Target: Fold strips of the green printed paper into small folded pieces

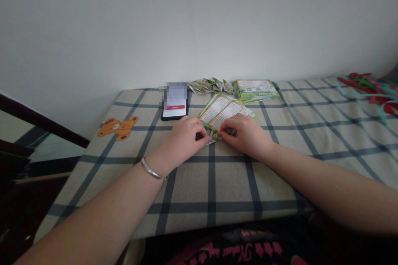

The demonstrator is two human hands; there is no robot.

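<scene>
My left hand (188, 134) and my right hand (245, 134) come close together over the table, thumb and fingertips closed on each. Between them they pinch a small green printed packet (214, 135), partly hidden by the fingers. Just beyond it lie green and white printed cards (222, 107), overlapping in a fan; my right hand covers their near edge. Behind the cards, several small shiny sachets (211, 86) form a row. To their right lies a flat green printed box or stack of cards (257, 89).
A phone (175, 107) with a lit screen lies left of the cards. The checked tablecloth (189, 186) carries a bear picture (117, 128) at left. Red, green and pale blue ribbons (370, 89) are heaped at far right. A white wall (192, 25) rises behind the table.
</scene>
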